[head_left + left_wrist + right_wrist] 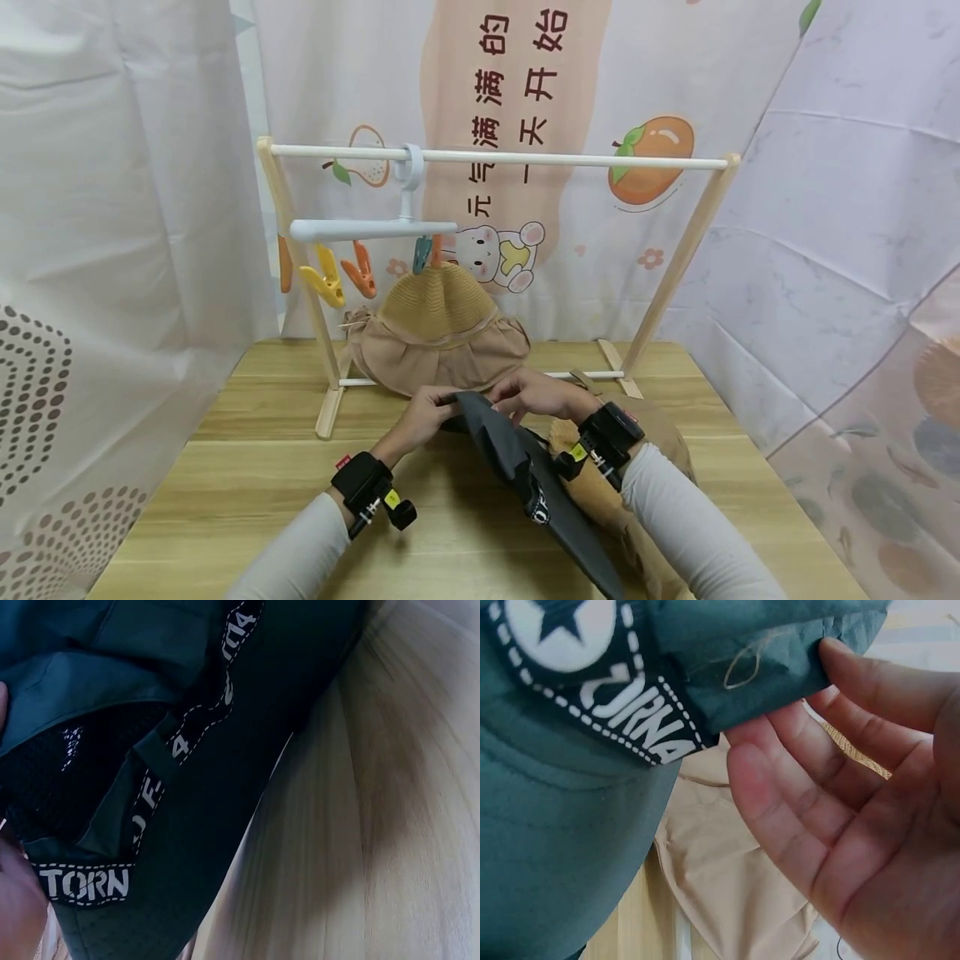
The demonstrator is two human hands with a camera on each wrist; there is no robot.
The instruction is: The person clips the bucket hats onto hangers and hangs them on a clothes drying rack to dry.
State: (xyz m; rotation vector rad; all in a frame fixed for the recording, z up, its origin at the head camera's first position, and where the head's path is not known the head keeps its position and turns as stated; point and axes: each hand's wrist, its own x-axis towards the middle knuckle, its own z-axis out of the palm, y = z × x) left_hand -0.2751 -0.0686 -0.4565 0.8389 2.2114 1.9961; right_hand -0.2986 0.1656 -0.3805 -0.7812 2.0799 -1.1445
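Note:
A dark grey-green brimmed hat (pixel 573 525), with a black band carrying white lettering, is held up over the table between both hands. My left hand (pixel 427 412) grips its far edge; in the left wrist view only part of that hand (pixel 19 907) shows beside the hat's opening. My right hand (pixel 543 395) pinches the hat's fabric, the thumb in front and fingers behind it in the right wrist view. A loose thread loop (pixel 750 664) lies on the cloth near that thumb. Behind the hands, a straw hat with a beige ruffled brim (pixel 442 358) hangs under coloured clips.
A wooden rack (pixel 675 250) with a white top bar (pixel 540 157) stands at the back of the table. From the bar hangs a white hanger (pixel 352 231) with yellow (pixel 327 279), orange (pixel 362 271) and teal clips (pixel 422 254). Another tan hat (pixel 660 425) lies beneath my right forearm.

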